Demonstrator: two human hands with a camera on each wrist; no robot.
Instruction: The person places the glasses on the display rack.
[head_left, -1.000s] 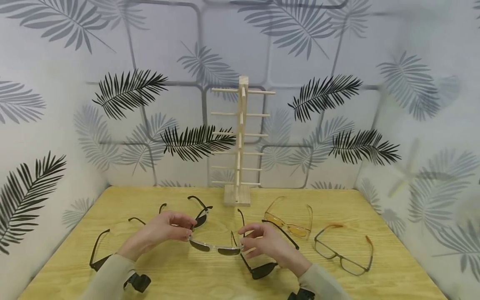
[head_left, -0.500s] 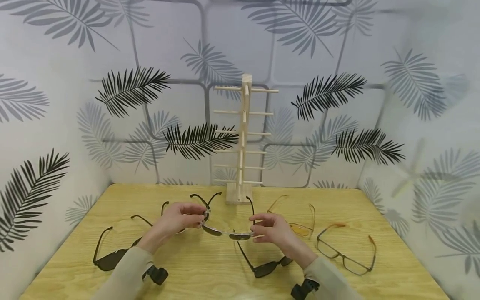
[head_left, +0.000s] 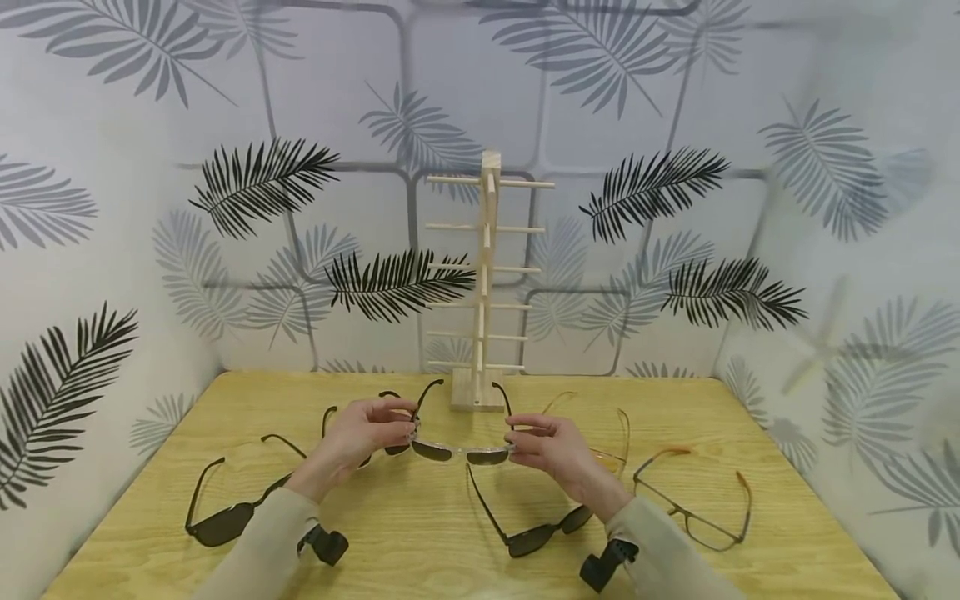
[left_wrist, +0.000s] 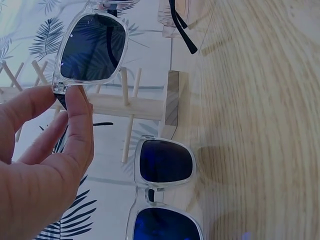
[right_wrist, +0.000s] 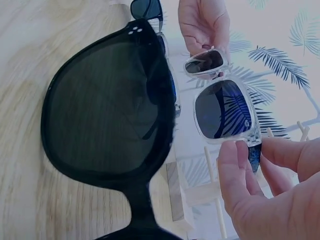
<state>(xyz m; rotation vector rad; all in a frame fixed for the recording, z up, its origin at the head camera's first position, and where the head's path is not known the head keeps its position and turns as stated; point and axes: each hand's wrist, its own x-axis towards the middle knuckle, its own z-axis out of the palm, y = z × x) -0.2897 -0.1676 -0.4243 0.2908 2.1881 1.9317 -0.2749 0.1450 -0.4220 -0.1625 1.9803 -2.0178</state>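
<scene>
Six pairs of glasses, one lifted between two hands

One pair of sunglasses with a clear transparent frame and dark lenses is held level above the front of a pale yellow wood-grain table, its two dark temples unfolded and pointing away from the person. The left hand pinches one hinge corner between thumb and fingers; the right hand pinches the other corner the same way.

Five more pairs lie on the table. Two are black-framed sunglasses with dark lenses: the left black pair and the right black pair. One is a second clear-framed pair, one has amber-tinted lenses, and one is a thin dark-framed pair with clear lenses and orange temple tips.

One upright light-wood stand with six levels of crossbars and a square base rises at the back, before a white backdrop printed with grey and black leaves.

The left hand and sleeve hide parts of the second clear pair and the left black pair; the right hand covers part of the amber pair. Two small black cameras are strapped to the wrists.
</scene>
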